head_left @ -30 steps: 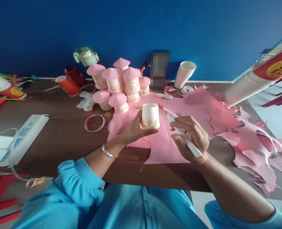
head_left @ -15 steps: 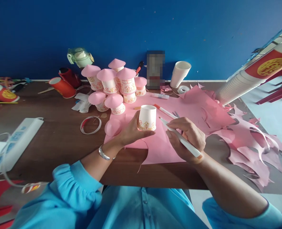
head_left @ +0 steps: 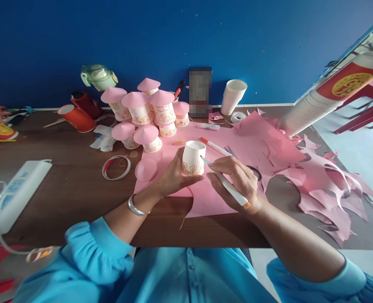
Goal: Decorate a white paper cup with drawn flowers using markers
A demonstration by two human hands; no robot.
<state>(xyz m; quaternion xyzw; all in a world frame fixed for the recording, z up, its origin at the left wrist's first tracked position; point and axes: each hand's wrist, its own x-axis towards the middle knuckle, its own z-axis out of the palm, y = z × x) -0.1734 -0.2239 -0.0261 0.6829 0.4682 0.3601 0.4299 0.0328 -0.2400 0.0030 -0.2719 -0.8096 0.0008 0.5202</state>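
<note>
Left hand: curled around the left side of the paper cup (head_left: 193,159), gripping it; the thumb (head_left: 192,181) extends along the lower edge, pointing right; the fingers are largely hidden behind the cup. Hand position: (head_left: 172,176).
Paper cup, position: raised above the pink sheet (head_left: 211,204), in front of the torso, left of the right hand (head_left: 239,182).
Paper cup, orientation: inverted; narrow end up, wide rim down; long axis near vertical.
Paper cup, marking: orange flower drawings in a band near the lower rim; upper wall plain white.
Right hand: fingers and thumb pinching the white marker (head_left: 227,186) near its front end.
White marker, orientation: long axis diagonal; tip points up and left at the right wall of the cup; orange rear end points down and right. Contact between tip and cup: cannot tell.
Scissors (head_left: 230,150): on the pink sheet, partly covered by the right hand; blades point away from the person.
Orange-capped marker (head_left: 218,147): on the sheet, just beyond the cup; orange end points away and left.
Cone-topped cups (head_left: 163,110): group with 7 pink cones, apexes up, beyond the left hand.
Tape ring (head_left: 104,169): flat on the table (head_left: 75,202), left of the pink disc (head_left: 146,170).
</note>
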